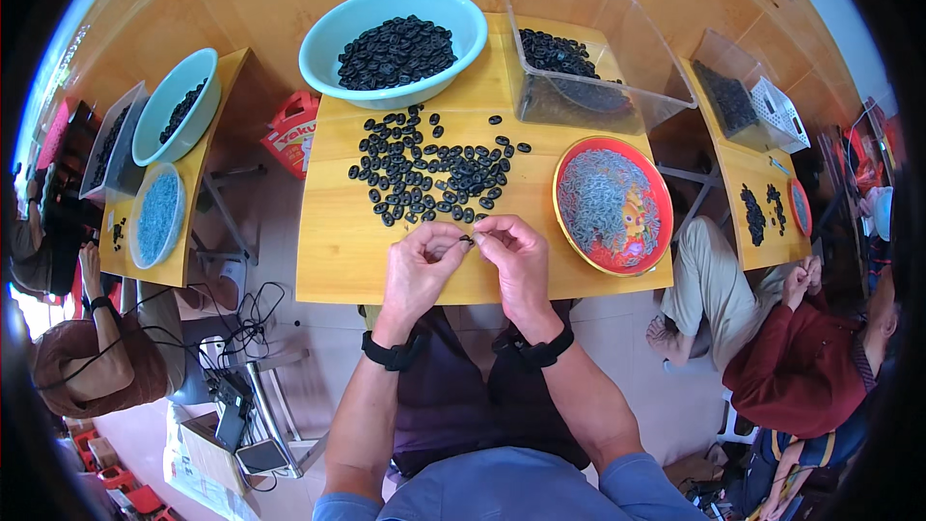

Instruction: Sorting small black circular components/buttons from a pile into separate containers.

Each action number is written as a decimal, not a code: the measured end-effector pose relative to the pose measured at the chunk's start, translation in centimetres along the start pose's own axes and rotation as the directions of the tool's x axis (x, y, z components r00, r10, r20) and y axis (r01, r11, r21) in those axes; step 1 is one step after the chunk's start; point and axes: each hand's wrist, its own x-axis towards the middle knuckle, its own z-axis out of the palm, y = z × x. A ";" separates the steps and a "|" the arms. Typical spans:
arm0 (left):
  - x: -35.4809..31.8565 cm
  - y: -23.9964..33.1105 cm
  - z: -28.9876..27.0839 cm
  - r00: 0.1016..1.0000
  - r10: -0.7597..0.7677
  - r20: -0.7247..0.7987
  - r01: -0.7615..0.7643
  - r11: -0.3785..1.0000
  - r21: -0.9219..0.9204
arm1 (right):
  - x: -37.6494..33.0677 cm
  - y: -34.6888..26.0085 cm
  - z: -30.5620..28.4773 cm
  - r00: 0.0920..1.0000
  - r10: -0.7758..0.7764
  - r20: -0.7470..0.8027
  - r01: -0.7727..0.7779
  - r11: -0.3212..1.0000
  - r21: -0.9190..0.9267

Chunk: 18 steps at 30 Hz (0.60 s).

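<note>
Just over the table's near edge, my left hand (422, 262) and my right hand (518, 259) meet with their fingertips pinched together. Between them shows a bit of a small dark piece (469, 240), mostly covered by the fingers. The left fingers grip it; what the right fingertips pinch is too small to make out. Right beyond the hands lies a loose spread of black oval pieces with holes (415, 174). To the right of my right hand stands a red round tray (662, 195) with many thin grey-blue metal pieces (600, 191).
A light-blue basin (318, 66) of black pieces stands at the back left of the wooden table (333, 256). Beside it is a clear plastic bin (588, 0) with more. People sit at side tables left and right. Cables (256, 318) hang at the lower left.
</note>
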 end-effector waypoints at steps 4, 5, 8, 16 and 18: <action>0.0 -0.2 0.0 1.000 0.025 -0.007 -0.025 1.000 0.002 | 0.0 0.0 0.0 1.000 -0.009 0.011 0.009 1.000 -0.022; 0.0 -0.3 0.0 1.000 0.025 -0.007 -0.025 1.000 0.002 | 0.1 0.0 0.0 1.000 -0.009 0.009 0.010 0.999 -0.043; 0.0 -0.5 0.0 1.000 0.029 -0.011 -0.029 0.999 0.029 | 0.0 -0.1 0.1 1.000 -0.005 0.000 0.004 0.996 -0.085; -0.1 -0.6 -0.1 0.998 0.051 -0.038 -0.050 0.998 0.025 | 0.0 -0.3 -0.4 0.998 0.054 0.044 -0.048 0.991 -0.124; -0.2 0.1 0.2 0.998 0.059 -0.031 -0.057 0.995 0.080 | 0.1 -0.1 -0.8 0.997 0.057 0.060 -0.045 0.982 -0.185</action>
